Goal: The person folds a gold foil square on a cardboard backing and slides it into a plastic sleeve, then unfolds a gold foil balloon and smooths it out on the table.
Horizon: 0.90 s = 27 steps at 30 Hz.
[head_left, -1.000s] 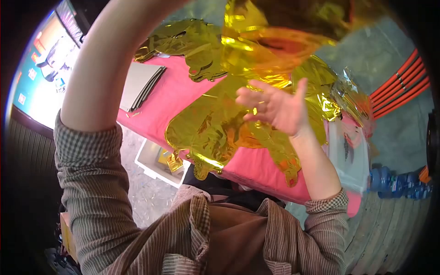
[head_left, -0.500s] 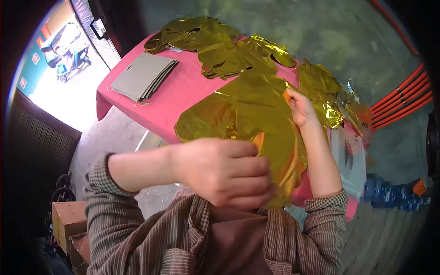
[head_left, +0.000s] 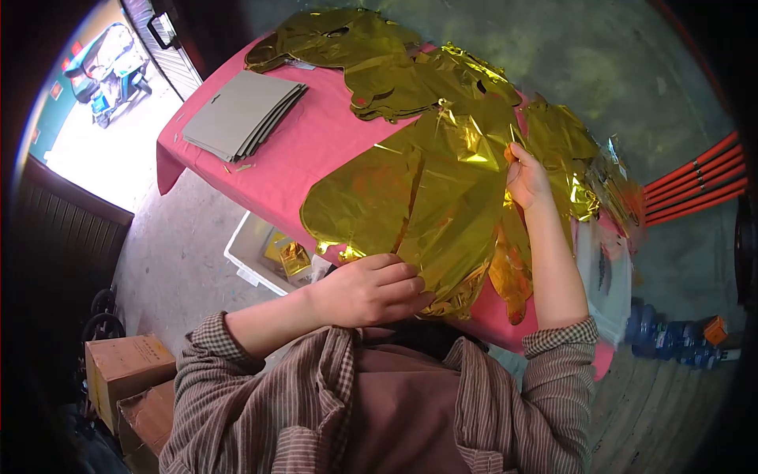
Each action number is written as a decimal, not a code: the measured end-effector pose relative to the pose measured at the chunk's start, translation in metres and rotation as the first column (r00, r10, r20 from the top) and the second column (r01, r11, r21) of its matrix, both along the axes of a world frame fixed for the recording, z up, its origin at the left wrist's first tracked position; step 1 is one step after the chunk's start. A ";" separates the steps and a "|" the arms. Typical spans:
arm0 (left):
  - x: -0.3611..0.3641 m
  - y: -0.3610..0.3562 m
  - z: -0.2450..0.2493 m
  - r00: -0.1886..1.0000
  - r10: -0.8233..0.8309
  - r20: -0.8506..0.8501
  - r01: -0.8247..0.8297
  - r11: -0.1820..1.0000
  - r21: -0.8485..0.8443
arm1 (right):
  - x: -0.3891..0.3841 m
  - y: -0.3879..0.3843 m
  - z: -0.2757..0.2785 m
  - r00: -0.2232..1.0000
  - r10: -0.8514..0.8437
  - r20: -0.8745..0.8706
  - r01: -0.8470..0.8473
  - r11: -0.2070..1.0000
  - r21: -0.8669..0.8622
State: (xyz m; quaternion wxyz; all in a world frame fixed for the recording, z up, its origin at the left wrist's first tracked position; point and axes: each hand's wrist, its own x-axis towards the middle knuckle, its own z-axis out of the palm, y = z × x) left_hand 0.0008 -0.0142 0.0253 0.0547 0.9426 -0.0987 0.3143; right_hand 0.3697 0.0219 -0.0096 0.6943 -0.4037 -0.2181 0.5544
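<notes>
A large sheet of shiny gold foil (head_left: 450, 189) spreads over the near edge of the pink-covered table (head_left: 292, 166). My left hand (head_left: 369, 291) is closed on the foil's lower edge, close to my chest, its fingertips partly hidden. Further right, my right hand (head_left: 527, 178) pinches the foil at its upper right side between thumb and fingers. More gold foil pieces (head_left: 387, 71) lie flat along the table's far side, and another crumpled foil piece (head_left: 560, 146) rests just beyond my right hand.
A stack of grey boards (head_left: 243, 114) lies at the table's left. Below it on the floor stands a white bin (head_left: 257, 253) with gold packets. Cardboard boxes (head_left: 126, 363) are at lower left, blue bottles (head_left: 671, 336) at right, and red pipes (head_left: 695, 182) beyond.
My left hand has moved down and slightly left, and the foil now spreads wider and flatter. My right hand has shifted slightly right. The white bin has come into fuller view.
</notes>
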 end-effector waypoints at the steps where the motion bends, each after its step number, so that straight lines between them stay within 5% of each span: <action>1: -0.001 0.001 0.002 1.000 0.011 -0.012 -0.011 1.000 0.000 | 0.002 0.006 -0.005 0.999 -0.024 0.026 0.025 0.998 -0.055; 11: -0.010 0.018 -0.010 0.991 0.081 -0.110 -0.084 0.996 -0.016 | -0.034 0.027 -0.013 0.988 -0.152 0.031 0.155 0.952 -0.264; 27: -0.016 0.039 -0.010 0.986 0.138 -0.097 -0.141 0.990 -0.022 | -0.035 0.036 -0.022 0.961 -0.254 0.107 0.274 0.922 -0.274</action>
